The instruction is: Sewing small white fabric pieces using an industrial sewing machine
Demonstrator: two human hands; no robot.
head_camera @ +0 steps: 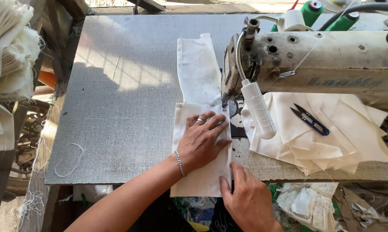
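Observation:
My left hand lies flat, fingers spread, on a strip of white cloth that runs under the needle of a worn grey sewing machine. It wears a ring and a chain bracelet. My right hand pinches the near right edge of the same cloth at the table's front edge. The sewn part of the strip stretches away behind the machine's head. The needle area is partly hidden by a white lamp bound with thread.
A stack of cut white cloth pieces lies under the machine arm with small blue thread snips on top. Green thread cones stand behind. White fabric bundles hang at the left. The grey table holds a loose thread; scraps lie below.

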